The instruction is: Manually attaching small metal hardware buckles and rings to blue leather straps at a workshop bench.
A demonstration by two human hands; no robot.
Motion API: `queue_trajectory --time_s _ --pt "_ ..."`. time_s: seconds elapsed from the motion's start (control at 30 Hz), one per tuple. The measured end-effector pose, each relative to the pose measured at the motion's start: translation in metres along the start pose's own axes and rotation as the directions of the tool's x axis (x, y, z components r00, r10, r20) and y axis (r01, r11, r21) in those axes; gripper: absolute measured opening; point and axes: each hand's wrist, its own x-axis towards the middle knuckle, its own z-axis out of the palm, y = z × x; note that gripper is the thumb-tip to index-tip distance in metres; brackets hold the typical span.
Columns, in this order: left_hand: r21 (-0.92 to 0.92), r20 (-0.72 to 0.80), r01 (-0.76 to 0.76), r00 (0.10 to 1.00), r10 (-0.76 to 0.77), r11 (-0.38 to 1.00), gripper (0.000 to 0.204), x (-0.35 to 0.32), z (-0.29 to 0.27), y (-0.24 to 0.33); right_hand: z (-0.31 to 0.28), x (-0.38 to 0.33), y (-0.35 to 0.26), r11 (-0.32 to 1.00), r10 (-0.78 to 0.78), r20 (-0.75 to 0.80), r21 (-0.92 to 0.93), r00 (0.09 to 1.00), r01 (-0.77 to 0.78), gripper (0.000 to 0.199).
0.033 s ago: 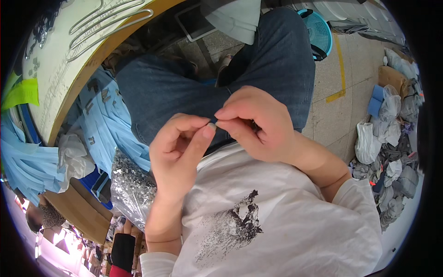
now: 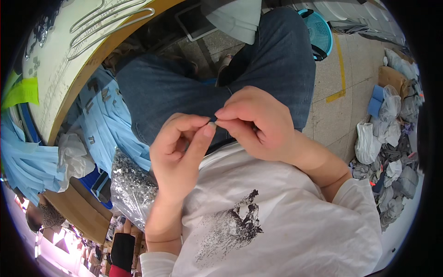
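Note:
My left hand (image 2: pixel 177 154) and my right hand (image 2: pixel 258 124) meet fingertip to fingertip above my lap, over my blue jeans (image 2: pixel 184 87). A tiny pale grey piece (image 2: pixel 212 123) is pinched between my left thumb and forefinger, and my right thumb and forefinger close on it from the other side. The fingers hide most of the piece, so I cannot make out its shape. My white printed shirt (image 2: pixel 258 221) fills the lower part of the view.
A clear bag of small shiny metal pieces (image 2: pixel 131 184) lies by my left hip. Light blue fabric pieces (image 2: pixel 99 124) hang beside a pale worktable (image 2: pixel 55 69) carrying wire hangers (image 2: pixel 110 21). A blue basket (image 2: pixel 320 32) and piled bags (image 2: pixel 392 152) lie on the floor to my right.

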Motion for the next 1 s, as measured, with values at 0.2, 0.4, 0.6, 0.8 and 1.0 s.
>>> queue_trajectory --time_s 0.2,0.4,0.6,0.8,1.0 --pt "0.229 0.000 -0.069 0.997 0.071 0.971 0.015 0.001 -0.005 0.004 0.002 0.003 -0.009 0.997 0.049 -0.034 -0.059 0.998 -0.051 0.020" --pt "0.026 0.095 0.039 0.995 -0.042 0.999 0.017 0.005 -0.011 0.004 0.000 0.001 -0.017 0.895 0.397 0.021 0.214 0.918 -0.392 0.022" --pt "0.070 0.028 0.085 0.996 -0.087 0.994 0.017 0.006 -0.009 0.006 0.006 0.003 -0.003 0.965 -0.120 0.010 -0.234 0.993 0.120 0.025" --pt "-0.049 0.103 0.035 0.994 -0.029 0.998 0.018 0.007 -0.015 0.000 0.005 0.002 -0.002 0.950 -0.226 0.063 -0.208 0.972 0.234 0.025" --pt "0.018 0.079 -0.137 0.988 0.135 0.990 0.019 0.005 -0.012 -0.007 0.003 0.004 -0.013 0.881 0.405 0.083 0.229 0.911 -0.413 0.020"
